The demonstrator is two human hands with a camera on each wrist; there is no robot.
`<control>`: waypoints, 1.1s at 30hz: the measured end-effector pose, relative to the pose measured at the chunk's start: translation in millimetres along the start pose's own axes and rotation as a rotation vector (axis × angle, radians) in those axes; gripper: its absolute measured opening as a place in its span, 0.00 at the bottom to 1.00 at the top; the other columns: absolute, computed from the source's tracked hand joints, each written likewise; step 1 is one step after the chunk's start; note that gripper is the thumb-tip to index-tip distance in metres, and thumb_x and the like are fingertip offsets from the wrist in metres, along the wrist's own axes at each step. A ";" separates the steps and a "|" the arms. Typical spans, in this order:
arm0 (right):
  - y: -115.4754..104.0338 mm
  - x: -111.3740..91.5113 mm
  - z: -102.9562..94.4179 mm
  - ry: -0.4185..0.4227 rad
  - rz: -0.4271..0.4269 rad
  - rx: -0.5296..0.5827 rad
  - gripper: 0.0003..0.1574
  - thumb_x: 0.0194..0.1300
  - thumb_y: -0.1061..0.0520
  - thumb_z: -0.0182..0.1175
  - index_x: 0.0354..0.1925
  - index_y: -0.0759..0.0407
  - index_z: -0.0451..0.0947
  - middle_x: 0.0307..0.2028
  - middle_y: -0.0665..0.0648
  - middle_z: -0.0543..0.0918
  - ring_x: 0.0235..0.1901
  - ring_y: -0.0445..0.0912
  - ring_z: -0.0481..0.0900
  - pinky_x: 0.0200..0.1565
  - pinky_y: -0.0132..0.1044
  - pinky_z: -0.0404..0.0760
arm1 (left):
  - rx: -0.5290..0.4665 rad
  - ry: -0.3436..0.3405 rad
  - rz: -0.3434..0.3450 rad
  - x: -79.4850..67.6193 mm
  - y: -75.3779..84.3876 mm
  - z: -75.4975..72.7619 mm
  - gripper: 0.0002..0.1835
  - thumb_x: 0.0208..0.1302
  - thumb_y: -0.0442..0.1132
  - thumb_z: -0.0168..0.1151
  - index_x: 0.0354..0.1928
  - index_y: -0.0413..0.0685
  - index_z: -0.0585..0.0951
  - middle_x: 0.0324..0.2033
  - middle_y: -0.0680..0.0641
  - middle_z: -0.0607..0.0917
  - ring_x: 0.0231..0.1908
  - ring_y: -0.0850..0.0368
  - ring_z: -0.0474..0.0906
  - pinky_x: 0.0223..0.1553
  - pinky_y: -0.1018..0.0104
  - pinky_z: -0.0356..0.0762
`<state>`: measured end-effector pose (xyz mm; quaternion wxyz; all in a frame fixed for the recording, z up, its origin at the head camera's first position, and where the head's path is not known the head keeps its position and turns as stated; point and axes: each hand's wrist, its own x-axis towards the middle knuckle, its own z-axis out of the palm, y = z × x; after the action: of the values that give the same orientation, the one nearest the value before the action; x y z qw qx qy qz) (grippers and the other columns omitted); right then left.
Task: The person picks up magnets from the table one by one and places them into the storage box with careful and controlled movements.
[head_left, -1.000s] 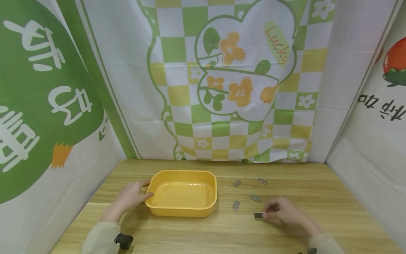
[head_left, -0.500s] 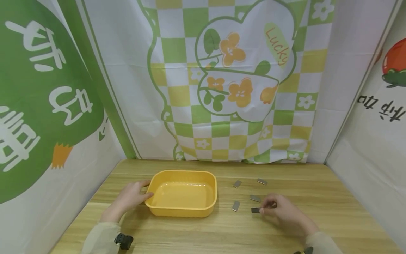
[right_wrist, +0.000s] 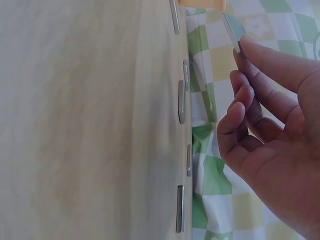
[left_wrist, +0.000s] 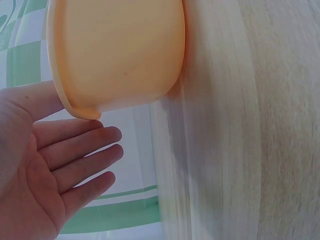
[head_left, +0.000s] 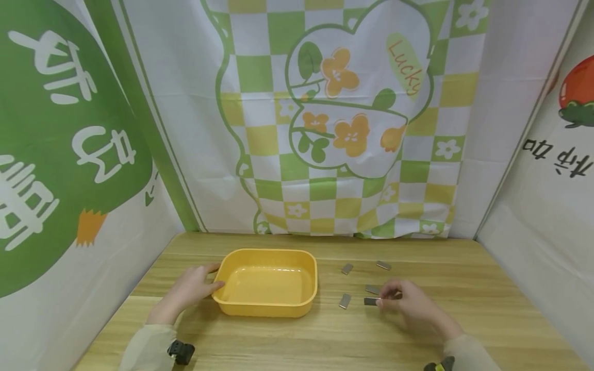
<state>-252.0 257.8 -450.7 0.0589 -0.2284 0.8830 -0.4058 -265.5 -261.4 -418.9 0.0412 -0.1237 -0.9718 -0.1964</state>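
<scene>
At the left end of a yellow plastic box (head_left: 266, 310), my left hand (head_left: 192, 286) holds the rim, thumb over the edge. In the left wrist view its other fingers (left_wrist: 82, 150) extend outside the corner of the box. My right hand (head_left: 410, 301) pinches a small flat grey rectangular piece (head_left: 371, 301) between thumb and fingertips, one end sticking out toward the box. The right wrist view shows this held piece (right_wrist: 233, 31) tilted, with a shiny edge. Close beyond the hand lies a similar grey piece (head_left: 373, 289), partly covered by it.
Similar grey pieces lie spread on the wooden table (head_left: 297, 345): one (head_left: 345, 301) near the box, one (head_left: 347, 268) behind it and one (head_left: 383, 265) farther right. A patterned cloth (head_left: 297, 190) hangs at the table's back edge, with printed side cloths left and right.
My right hand has moved slightly left and away from me, carrying the grey piece toward another lying piece. The left hand and yellow box have stayed in place.
</scene>
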 end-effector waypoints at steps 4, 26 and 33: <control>-4.6 3.5 0.1 0.001 -0.024 0.005 0.11 0.60 0.49 0.64 0.35 0.55 0.80 0.34 0.52 0.80 0.34 0.39 0.76 0.39 0.30 0.79 | -0.004 -0.001 -0.002 -0.7 -0.1 -0.1 0.29 0.60 0.46 0.64 0.58 0.34 0.75 0.51 0.33 0.81 0.50 0.35 0.78 0.50 0.41 0.75; -19.2 25.3 3.1 0.034 -0.054 -0.016 0.11 0.59 0.50 0.65 0.33 0.57 0.81 0.32 0.52 0.80 0.32 0.38 0.76 0.36 0.30 0.80 | -0.016 0.005 -0.012 0.1 -0.2 -0.6 0.28 0.60 0.45 0.64 0.58 0.34 0.75 0.51 0.33 0.81 0.52 0.36 0.77 0.51 0.40 0.75; -24.3 33.0 4.8 0.032 -0.088 -0.046 0.11 0.60 0.48 0.64 0.33 0.55 0.81 0.32 0.51 0.80 0.33 0.38 0.75 0.37 0.30 0.80 | -0.008 0.002 -0.007 0.6 -0.6 -1.0 0.29 0.59 0.46 0.65 0.58 0.35 0.76 0.50 0.33 0.82 0.50 0.36 0.78 0.50 0.40 0.75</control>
<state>-271.3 225.8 -433.2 0.0217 -0.2620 0.8819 -0.3913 -266.2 -262.2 -418.1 0.0410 -0.1202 -0.9714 -0.2007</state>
